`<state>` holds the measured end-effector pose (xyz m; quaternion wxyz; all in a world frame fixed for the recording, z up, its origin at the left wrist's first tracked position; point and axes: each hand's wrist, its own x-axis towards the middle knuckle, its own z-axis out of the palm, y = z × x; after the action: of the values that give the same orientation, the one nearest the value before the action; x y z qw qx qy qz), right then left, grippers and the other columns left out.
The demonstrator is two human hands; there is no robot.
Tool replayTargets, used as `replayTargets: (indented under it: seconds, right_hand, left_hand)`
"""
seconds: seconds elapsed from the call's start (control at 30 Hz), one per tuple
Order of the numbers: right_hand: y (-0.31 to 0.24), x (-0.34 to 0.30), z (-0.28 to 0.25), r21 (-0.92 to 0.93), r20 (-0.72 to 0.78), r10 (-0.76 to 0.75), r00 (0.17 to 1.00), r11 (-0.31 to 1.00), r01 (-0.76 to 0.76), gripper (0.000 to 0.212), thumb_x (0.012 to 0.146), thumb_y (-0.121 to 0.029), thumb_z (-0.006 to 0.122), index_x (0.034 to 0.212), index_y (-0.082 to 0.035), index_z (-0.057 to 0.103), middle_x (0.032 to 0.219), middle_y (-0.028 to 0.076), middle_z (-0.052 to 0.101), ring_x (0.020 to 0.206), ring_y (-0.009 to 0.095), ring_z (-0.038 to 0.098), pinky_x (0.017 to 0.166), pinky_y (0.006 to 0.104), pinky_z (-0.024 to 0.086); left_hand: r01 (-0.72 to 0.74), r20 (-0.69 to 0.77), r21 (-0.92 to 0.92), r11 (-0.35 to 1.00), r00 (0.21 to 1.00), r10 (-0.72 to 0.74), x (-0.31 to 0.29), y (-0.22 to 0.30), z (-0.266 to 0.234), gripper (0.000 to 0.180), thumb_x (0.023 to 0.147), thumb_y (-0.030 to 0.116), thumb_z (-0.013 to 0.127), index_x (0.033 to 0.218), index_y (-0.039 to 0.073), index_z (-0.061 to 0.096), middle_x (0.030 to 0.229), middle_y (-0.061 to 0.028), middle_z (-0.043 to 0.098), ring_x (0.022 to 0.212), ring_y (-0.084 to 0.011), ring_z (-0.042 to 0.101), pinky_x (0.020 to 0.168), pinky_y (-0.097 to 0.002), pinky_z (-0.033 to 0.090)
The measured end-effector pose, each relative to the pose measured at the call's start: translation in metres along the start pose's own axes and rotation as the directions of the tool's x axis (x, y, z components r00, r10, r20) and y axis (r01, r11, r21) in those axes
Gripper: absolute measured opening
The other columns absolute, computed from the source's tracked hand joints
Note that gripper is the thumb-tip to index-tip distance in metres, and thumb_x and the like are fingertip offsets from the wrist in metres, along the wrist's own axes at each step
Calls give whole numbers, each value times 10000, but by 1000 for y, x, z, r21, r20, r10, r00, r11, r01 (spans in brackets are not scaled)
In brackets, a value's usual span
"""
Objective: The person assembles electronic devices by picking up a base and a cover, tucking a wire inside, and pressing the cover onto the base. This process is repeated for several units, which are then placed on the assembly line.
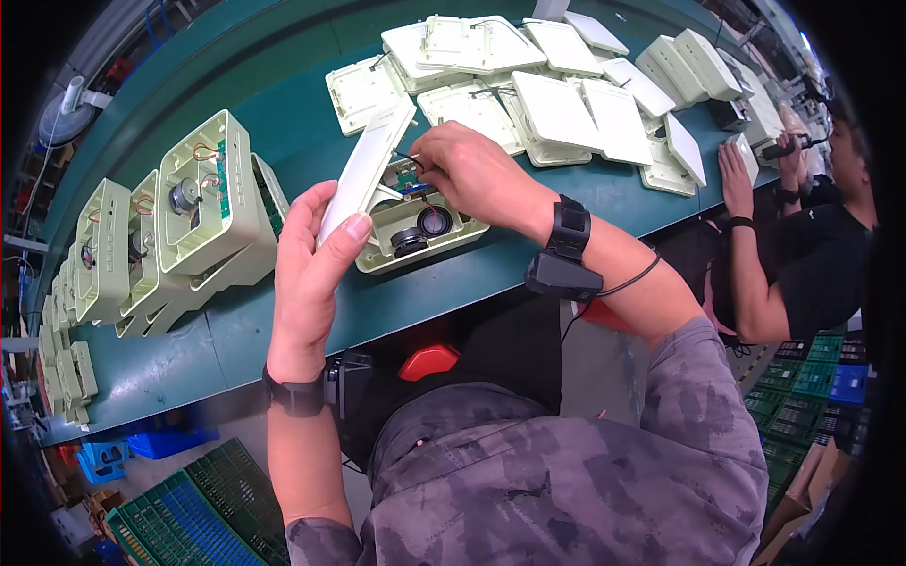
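My left hand grips a pale cream cover panel by its lower end, thumb in front, holding it tilted above a housing. That cream box-shaped housing lies open side up on the green bench, with two round black speakers and a green circuit board inside. Over the board, my right hand is closed in a pinch on a black cable that runs from the cover side. Its fingers hide the cable's end.
Open housings with speakers and wires stand stacked on the left of the green bench. Cream covers lie piled at the back right. A co-worker sits at the right. Green crates stand on the floor.
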<state>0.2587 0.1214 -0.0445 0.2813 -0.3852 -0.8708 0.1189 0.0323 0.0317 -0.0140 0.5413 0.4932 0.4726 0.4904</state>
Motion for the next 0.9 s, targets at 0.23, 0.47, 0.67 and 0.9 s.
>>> replayTargets:
  seconds: [0.23, 0.47, 0.67, 0.9]
  right_hand:
    - [0, -1, 4, 40, -10, 10, 1000, 999, -9, 82, 816, 33, 690, 884, 38, 645, 992, 133, 683, 958, 323, 622, 831, 407, 531]
    - [-7, 1, 5, 100, -9, 84, 996, 992, -83, 104, 812, 62, 659, 903, 59, 610, 901, 153, 657, 907, 347, 619, 793, 417, 513]
    - [-5, -2, 13, 123, -15, 119, 993, 985, -116, 154, 812, 48, 659, 961, 47, 622, 879, 158, 638, 901, 359, 615, 786, 421, 509]
    - [-30, -17, 2, 113, -48, 134, 990, 985, -128, 196, 838, 18, 650, 1033, 32, 633, 956, 152, 652, 956, 329, 627, 851, 390, 505]
  left_hand:
    - [12, -8, -11, 1000, 1000, -12, 2, 0, 1, 762, 883, 367, 745, 1404, -84, 418, 1258, -161, 566, 1137, -187, 550, 985, -311, 440]
    - [4, -26, -15, 1000, 1000, -5, -1, 0, 5, 754, 892, 363, 740, 1406, -82, 414, 1252, -154, 565, 1125, -177, 549, 979, -303, 436]
    - [8, -39, -37, 999, 999, -9, 3, 0, 2, 736, 894, 355, 739, 1397, -83, 427, 1223, -139, 586, 1115, -157, 552, 954, -292, 443]
    - [64, 95, 132, 989, 993, -77, 9, 38, -15, 724, 860, 380, 773, 1340, -85, 495, 1154, -128, 633, 1067, -160, 588, 939, -298, 465]
